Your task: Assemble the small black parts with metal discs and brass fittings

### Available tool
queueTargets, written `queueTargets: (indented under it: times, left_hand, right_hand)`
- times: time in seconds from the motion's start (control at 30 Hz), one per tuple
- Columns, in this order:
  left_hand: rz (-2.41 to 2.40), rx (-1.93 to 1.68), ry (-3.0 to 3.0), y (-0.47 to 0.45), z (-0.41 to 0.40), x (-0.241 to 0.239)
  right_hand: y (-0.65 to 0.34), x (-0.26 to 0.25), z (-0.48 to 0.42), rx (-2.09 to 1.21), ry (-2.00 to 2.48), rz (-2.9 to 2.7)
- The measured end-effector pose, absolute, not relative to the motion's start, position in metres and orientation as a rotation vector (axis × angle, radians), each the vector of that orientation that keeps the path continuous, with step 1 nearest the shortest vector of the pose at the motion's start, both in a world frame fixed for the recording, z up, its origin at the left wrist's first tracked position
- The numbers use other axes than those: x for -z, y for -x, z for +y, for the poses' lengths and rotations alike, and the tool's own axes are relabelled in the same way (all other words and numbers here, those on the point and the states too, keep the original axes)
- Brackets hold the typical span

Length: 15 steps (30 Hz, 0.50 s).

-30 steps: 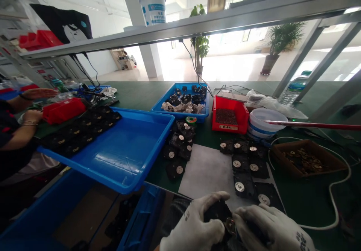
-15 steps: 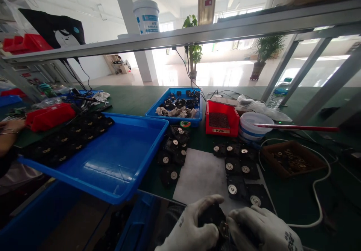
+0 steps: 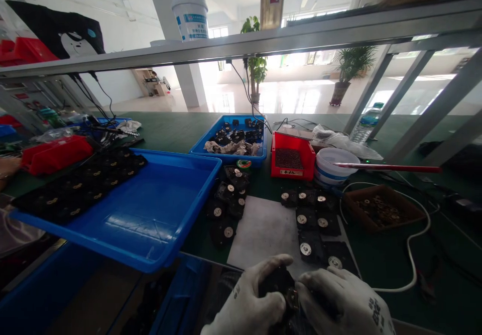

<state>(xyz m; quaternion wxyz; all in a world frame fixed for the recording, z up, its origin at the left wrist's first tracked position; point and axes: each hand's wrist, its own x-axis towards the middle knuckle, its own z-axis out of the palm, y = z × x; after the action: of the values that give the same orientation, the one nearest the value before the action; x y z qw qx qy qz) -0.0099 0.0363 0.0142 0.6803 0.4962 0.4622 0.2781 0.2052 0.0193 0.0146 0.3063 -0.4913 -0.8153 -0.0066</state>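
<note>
At the bench's near edge, my left hand point(image 3: 253, 297), in a white glove, is closed round a black plastic part point(image 3: 277, 281) with a small metallic piece on its right side. My gloved right hand point(image 3: 341, 295) has its curled fingertips against that same side; its grip is partly hidden. Just beyond lies a grey sheet point(image 3: 263, 227). Black square parts with silver discs point(image 3: 305, 249) stand in rows on the sheet's right side. More such parts point(image 3: 217, 212) are grouped along its left.
A large blue tray point(image 3: 161, 244) holds black parts at its left. Further back are a smaller blue tray point(image 3: 196, 149), a red bin point(image 3: 312, 160) of small pieces and a white tub point(image 3: 331, 166) with a red rod across it. A brown box point(image 3: 410, 213) and white cable point(image 3: 414, 254) lie right.
The whole view has shifted slightly, so the bench things appear further left. Both hands stay together at the black part, with only a small change in finger position.
</note>
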Motion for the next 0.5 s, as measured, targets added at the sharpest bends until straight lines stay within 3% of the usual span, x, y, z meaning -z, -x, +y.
queueTargets:
  times: [0.5]
  left_hand:
    - [0.926, -0.794, -1.113, -0.011, 0.081, -0.028]
  right_hand:
    - [-0.201, -0.031, 0.058, -0.108, 1.437, -1.912]
